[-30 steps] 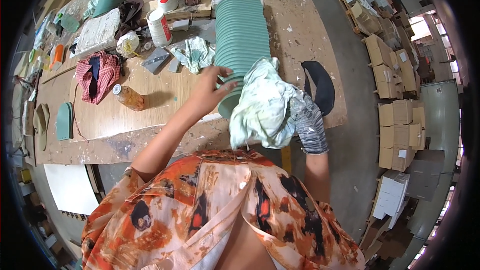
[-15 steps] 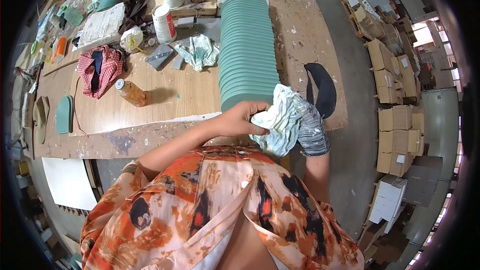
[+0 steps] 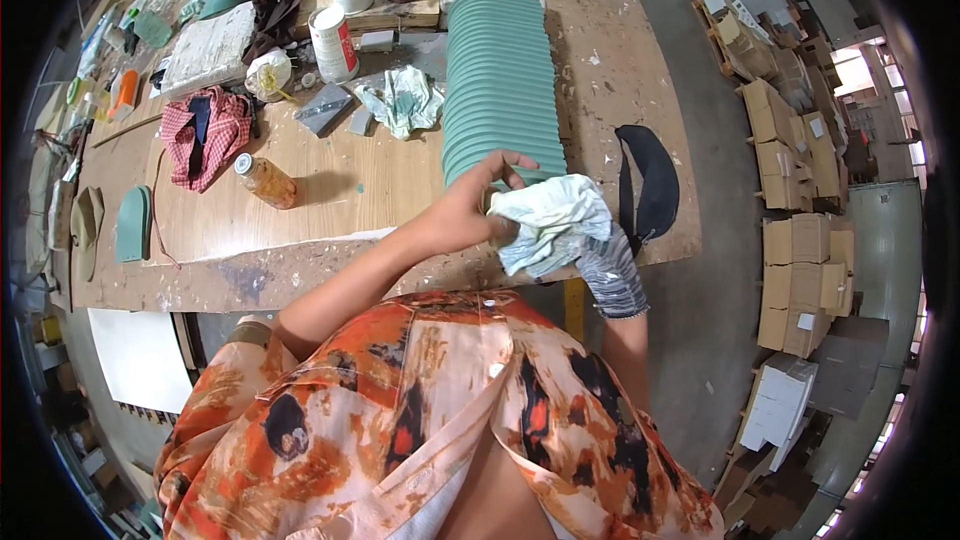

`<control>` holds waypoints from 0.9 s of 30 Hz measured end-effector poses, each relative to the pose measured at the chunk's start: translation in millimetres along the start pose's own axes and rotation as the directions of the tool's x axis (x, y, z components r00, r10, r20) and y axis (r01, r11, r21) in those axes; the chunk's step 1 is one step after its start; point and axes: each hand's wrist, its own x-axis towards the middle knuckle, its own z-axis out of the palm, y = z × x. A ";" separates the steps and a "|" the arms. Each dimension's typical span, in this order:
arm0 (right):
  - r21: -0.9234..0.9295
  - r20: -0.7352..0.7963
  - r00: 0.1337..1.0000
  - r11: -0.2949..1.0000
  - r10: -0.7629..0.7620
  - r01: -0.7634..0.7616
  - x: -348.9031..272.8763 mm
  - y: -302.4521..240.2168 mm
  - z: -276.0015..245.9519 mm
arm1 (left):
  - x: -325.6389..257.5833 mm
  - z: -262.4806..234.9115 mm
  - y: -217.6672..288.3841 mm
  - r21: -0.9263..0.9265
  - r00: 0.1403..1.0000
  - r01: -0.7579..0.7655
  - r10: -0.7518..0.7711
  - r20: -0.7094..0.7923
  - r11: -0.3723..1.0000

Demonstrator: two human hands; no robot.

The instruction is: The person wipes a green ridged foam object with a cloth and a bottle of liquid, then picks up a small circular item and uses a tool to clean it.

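A crumpled white cloth with pale green stains (image 3: 552, 220) is bunched between my hands, just over the table's front edge. My right hand (image 3: 612, 270), in a grey striped knit glove, grips it from the right; the cloth covers most of its fingers. At the cloth's left side is my bare left hand (image 3: 470, 208). Its upper fingers are spread apart above the cloth, and the thumb lies against the edge. Right behind both hands runs a long row of overlapping green round-ended pieces (image 3: 505, 80).
A black pouch (image 3: 652, 180) lies right of the row. Leftward are another stained cloth (image 3: 405, 100), a glass jar (image 3: 266, 182), white containers (image 3: 333, 44), a checked red cloth (image 3: 205, 135) and a single green piece (image 3: 134, 224). Cardboard boxes (image 3: 795, 270) line the right side.
My left hand has moved up and loosened its fingers from the cloth. The cloth has been turned and gathered over the gloved right hand, which has shifted slightly left.
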 end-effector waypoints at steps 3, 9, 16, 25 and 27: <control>0.063 -0.031 0.988 0.987 0.149 -0.147 -20.3 18.2 -0.6 | 2.1 -12.2 -13.3 -0.145 0.996 -0.001 -0.012 -0.090 0.989; 0.078 -0.076 0.917 0.920 0.391 -0.385 -12.4 -2.7 -8.3 | -11.8 -10.9 -34.1 0.069 0.932 0.079 -0.049 -0.360 0.994; 0.636 -0.065 0.860 0.685 0.507 -0.356 21.8 -68.9 1.7 | -9.4 10.5 0.4 -0.244 0.986 0.161 -0.148 0.070 0.956; -0.252 0.010 0.979 0.947 -0.204 0.200 36.6 -78.5 -17.7 | -15.1 19.0 0.4 -0.636 0.993 0.099 -0.118 0.014 0.765; -0.192 -0.033 0.981 0.964 -0.193 0.183 39.0 -84.4 -27.3 | -16.5 19.1 -0.9 -0.657 0.990 0.115 -0.142 0.013 0.745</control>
